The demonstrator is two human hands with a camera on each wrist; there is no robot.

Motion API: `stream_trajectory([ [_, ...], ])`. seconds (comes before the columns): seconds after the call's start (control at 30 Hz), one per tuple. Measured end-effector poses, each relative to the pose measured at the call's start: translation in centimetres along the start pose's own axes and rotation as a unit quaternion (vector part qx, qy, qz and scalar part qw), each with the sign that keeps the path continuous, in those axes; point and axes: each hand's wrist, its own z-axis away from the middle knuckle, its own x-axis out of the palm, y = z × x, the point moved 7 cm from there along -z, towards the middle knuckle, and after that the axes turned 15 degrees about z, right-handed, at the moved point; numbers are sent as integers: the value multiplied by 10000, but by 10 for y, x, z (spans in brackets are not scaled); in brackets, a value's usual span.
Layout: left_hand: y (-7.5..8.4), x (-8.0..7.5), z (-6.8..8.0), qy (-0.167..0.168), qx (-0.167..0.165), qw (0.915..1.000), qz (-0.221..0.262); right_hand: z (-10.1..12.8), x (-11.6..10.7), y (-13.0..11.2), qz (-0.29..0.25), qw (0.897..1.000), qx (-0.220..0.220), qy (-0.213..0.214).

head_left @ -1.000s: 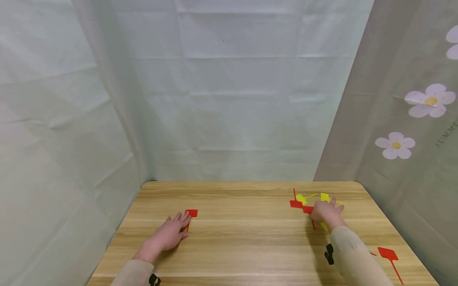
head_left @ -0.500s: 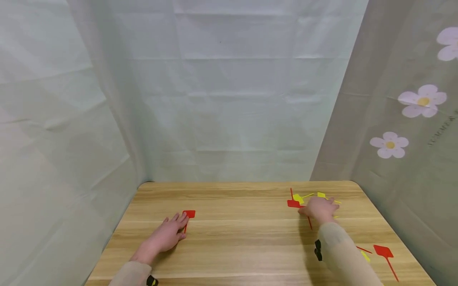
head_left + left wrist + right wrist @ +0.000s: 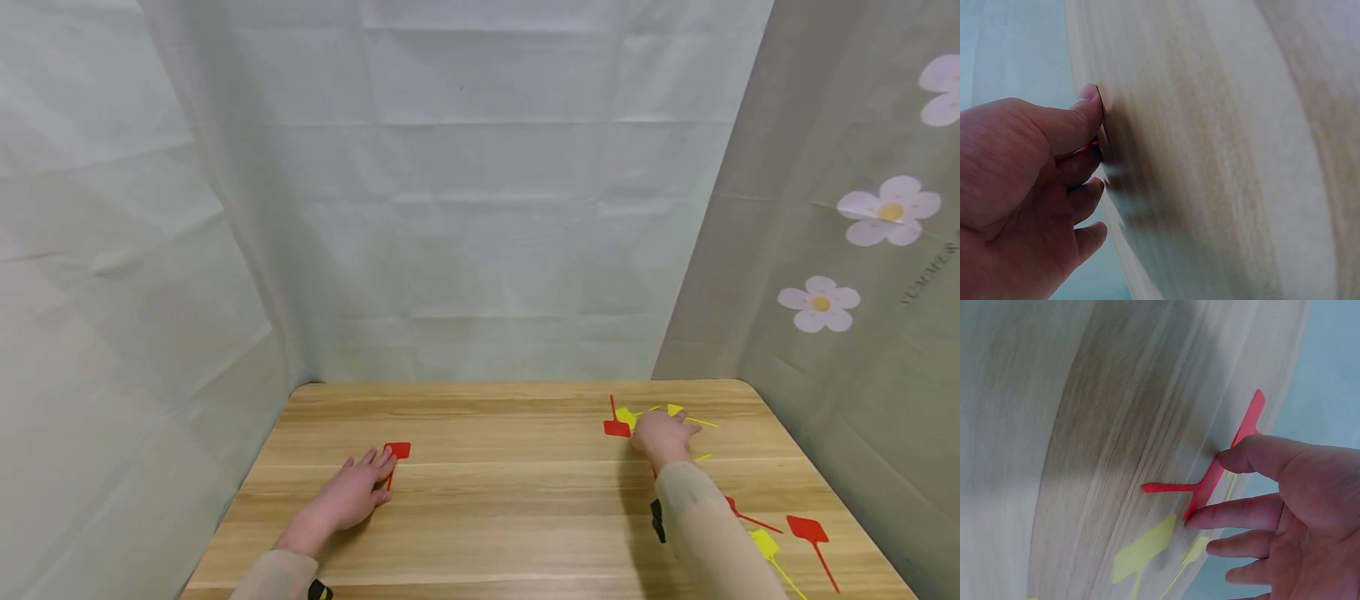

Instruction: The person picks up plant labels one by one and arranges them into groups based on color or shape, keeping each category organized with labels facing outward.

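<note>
My left hand (image 3: 348, 496) lies at the table's left with relaxed, spread fingers, fingertips resting on a red plant label (image 3: 400, 450) with a thin stake. The left wrist view shows its thumb and fingertips at the wooden surface. At the back right, my right hand (image 3: 662, 437) pinches another red plant label (image 3: 1210, 481) between thumb and index finger, at opposite edges of its head. A further red label (image 3: 617, 428) lies just left of that hand. Yellow labels (image 3: 626, 415) lie around it, one yellow label (image 3: 1144, 550) close below the index finger.
By my right forearm lie a red label (image 3: 807, 529), a second red label (image 3: 753, 522) partly behind the sleeve, and a yellow label (image 3: 765, 543). Cloth walls (image 3: 495, 208) rise behind and beside the wooden table (image 3: 510, 517).
My right hand has moved left onto the red label, now largely covering it. The forearm has shifted left too, uncovering labels beside it. My left hand stays on its label.
</note>
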Motion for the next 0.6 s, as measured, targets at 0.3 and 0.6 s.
stream_trajectory([
  [0.3,2,0,3,18,10,10000,60,6,-6,-10,683,9961,-498,273],
  [0.6,-1,1,2,64,-13,10000,38,3,-5,2,308,9993,-188,114],
])
